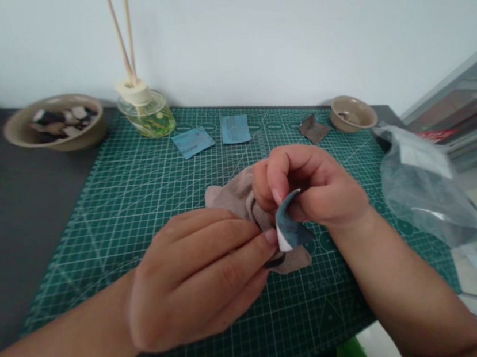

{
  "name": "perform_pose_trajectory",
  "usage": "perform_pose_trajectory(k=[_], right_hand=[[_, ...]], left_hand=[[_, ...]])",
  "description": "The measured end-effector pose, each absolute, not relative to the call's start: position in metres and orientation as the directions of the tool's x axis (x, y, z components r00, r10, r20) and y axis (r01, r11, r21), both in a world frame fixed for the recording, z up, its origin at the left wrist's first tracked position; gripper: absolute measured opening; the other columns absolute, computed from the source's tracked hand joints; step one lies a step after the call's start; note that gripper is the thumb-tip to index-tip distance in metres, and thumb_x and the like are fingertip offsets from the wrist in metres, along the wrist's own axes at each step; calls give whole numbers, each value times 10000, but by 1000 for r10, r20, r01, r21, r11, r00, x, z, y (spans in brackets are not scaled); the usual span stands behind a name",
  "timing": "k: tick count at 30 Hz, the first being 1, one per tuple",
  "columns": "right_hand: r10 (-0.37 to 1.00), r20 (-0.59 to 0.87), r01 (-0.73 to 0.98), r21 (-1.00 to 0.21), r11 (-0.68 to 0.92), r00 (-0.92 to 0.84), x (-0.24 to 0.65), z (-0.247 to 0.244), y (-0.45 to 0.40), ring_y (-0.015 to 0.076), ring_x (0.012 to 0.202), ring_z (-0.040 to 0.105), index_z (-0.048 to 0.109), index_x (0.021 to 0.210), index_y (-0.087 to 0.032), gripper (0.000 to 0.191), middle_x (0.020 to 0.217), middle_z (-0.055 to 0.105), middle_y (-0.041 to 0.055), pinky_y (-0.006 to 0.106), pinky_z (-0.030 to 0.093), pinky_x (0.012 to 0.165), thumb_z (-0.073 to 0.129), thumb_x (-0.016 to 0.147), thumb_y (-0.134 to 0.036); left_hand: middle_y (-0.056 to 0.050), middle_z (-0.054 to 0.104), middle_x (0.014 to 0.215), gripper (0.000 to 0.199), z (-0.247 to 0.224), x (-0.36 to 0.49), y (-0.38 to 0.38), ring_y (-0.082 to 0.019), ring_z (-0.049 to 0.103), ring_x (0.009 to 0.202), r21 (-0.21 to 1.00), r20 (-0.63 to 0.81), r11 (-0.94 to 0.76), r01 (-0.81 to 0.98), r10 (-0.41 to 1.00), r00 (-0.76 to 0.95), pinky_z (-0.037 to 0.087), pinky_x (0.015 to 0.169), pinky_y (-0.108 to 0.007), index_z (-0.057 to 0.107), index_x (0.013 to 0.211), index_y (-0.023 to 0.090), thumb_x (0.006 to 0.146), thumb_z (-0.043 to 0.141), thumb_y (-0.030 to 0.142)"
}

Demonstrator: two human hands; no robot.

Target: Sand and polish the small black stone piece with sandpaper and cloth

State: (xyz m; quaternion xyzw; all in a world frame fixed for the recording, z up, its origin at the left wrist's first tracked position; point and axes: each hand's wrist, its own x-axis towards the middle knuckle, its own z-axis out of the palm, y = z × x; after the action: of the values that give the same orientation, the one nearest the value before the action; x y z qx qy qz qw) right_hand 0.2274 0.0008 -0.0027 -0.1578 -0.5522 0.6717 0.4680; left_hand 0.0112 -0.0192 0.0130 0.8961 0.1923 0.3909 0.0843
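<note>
A hobby corner against a white wall, in a home or a small office

This looks like a craft or hobby spot indoors, though whether the room belongs to a home or an office cannot be told. A green cutting mat (136, 197) printed with a white grid covers much of a dark bench (13, 223), which is set along a plain white wall (290, 33). Ornaments give it a domestic feel: a reed diffuser (150, 113) with green liquid and, to its left, a wide tan bowl (86, 140) of dark and pale pieces, possibly stones. A smaller tan bowl (353, 113) sits at the mat's far right; the background beyond is blurred
</note>
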Motion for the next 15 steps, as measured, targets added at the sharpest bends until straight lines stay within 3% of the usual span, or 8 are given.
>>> perform_pose_trajectory(k=[3, 15], right_hand=[[804, 303, -457, -889, 44, -512, 228, -3, 1, 105, 633, 503, 646, 802, -154, 226, 736, 571, -20, 235, 401, 550, 690, 637, -6], [794, 313, -494, -869, 18, -521, 228, -6, 1, 104, 618, 525, 644, 807, -160, 193, 736, 575, -22, 234, 406, 541, 746, 679, -57]], left_hand=[[-33, 798, 866, 144, 13, 11, -16, -180, 761, 738, 191, 705, -964, 186, 267, 657, 687, 655, -285, 698, 937, 229, 839, 664, 129], [-45, 805, 925, 144, 15, 8, -15, -162, 766, 773, 272, 690, -935, 229, 355, 630, 679, 744, -274, 701, 992, 200, 859, 676, 150]])
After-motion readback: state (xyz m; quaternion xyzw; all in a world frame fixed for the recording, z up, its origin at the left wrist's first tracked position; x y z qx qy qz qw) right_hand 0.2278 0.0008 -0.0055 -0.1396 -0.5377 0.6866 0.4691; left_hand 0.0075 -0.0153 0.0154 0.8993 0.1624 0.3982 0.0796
